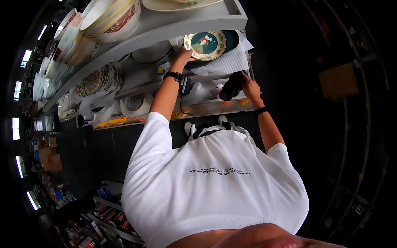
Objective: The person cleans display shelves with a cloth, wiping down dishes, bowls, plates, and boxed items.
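My left hand (185,55) grips the near left edge of a round plate (204,45) with a cream patterned rim and a green centre. The plate is tilted over a darker green dish (230,40) on the shelf, beside white wrapping sheet (231,60). My right hand (250,87) is closed on a black object (231,86), lower and to the right, in front of the shelf. What that object is, I cannot make out.
Stacked bowls (111,20) stand on the upper shelf (165,29) at the left. Patterned plates (97,81) fill the shelf below. Cardboard boxes (50,156) lie at the far left, and a rack of goods (118,217) is at the lower left.
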Action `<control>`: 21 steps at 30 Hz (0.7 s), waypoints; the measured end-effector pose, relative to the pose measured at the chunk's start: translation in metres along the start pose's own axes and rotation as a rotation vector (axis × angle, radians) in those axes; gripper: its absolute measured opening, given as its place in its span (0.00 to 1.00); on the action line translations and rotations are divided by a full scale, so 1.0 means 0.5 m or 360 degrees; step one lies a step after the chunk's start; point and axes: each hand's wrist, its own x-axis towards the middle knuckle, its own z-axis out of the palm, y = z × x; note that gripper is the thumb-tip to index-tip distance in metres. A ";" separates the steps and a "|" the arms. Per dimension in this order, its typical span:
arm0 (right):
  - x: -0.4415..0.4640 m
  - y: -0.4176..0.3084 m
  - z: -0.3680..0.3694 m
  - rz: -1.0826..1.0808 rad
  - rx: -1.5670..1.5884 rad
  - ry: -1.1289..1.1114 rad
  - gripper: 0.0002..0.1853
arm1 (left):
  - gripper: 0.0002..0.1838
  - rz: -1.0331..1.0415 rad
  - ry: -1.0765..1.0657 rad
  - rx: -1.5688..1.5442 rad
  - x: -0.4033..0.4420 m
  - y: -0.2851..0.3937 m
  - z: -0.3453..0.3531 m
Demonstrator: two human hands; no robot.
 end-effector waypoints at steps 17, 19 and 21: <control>0.054 0.026 -0.047 -0.0102 0.0035 -0.0279 0.24 | 0.26 0.0226 0.0469 0.0555 0.105 -0.056 -0.022; 0.066 0.036 -0.037 -0.0109 0.0055 -0.0328 0.24 | 0.31 0.0196 0.0598 0.0783 0.041 -0.008 -0.001; 0.050 0.037 -0.028 -0.0112 0.0177 -0.0317 0.24 | 0.31 0.0257 0.0666 0.0805 0.013 -0.006 0.010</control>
